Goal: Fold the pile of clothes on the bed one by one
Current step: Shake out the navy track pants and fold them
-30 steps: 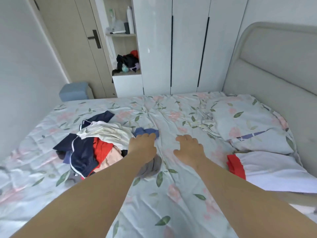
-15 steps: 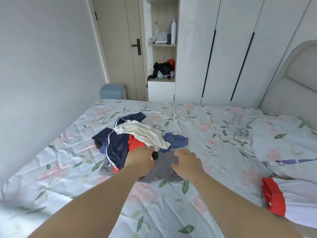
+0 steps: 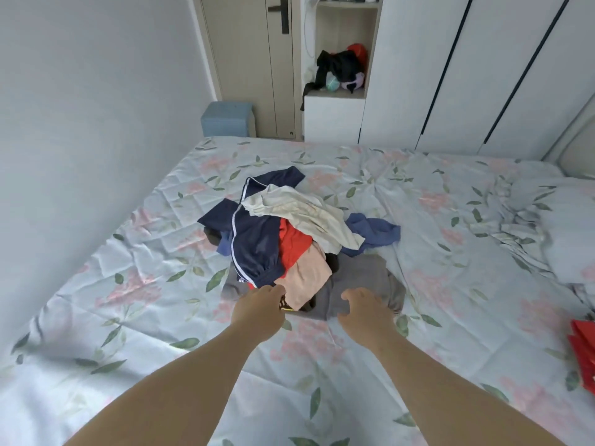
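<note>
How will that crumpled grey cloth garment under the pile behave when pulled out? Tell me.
The crumpled grey cloth garment looks limp and creased, so it will likely sag. The peach cloth piece lies on it, so pulling may drag that along.

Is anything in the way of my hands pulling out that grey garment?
Left hand and right hand reach the grey garment freely, but the peach garment and navy jacket lie over its left part.
</note>
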Motion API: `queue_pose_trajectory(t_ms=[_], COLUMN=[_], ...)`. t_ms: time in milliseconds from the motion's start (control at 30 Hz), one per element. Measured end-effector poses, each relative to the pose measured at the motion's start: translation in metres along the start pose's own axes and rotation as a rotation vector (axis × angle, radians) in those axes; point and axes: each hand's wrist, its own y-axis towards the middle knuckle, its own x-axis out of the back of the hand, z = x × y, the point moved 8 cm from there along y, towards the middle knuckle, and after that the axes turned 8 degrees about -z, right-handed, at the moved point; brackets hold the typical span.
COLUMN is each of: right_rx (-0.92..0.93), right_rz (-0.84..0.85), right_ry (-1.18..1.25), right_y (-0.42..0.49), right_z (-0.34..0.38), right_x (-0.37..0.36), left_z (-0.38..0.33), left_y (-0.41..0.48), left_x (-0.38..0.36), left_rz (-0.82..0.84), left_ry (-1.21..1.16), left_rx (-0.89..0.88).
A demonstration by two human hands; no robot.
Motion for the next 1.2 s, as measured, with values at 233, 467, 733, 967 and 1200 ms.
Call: queue_pose_trajectory(t_ms=[233, 467, 733, 967, 1200], right_rx=[-0.150, -0.251, -0.249, -0.278, -0.268], right_rz=[0.089, 0.123, 0.081, 0.088, 0.021], right_ry=[0.039, 0.028, -0.028, -0.054, 0.120], right_y=[0.057, 0.116, 0.155, 0.141, 0.125], right_z=[0.037, 0.042, 0.037, 0.019, 0.036], right_x=[-0.066, -0.108, -0.125, -0.121, -0.087], left_z=[0.076, 0.100, 0.094, 0.094, 0.097], left_y=[0.078, 0.161, 0.238, 0.259, 0.224], left_x=[-0.056, -0.112, -0.136, -0.132, -0.047], left_rz=[0.138, 0.083, -0.013, 0.080, -0.008], left_ry=[0.011, 0.133, 0.461, 0.202, -0.481], left_rx=[-0.087, -0.264, -0.471, -0.474, -0.080])
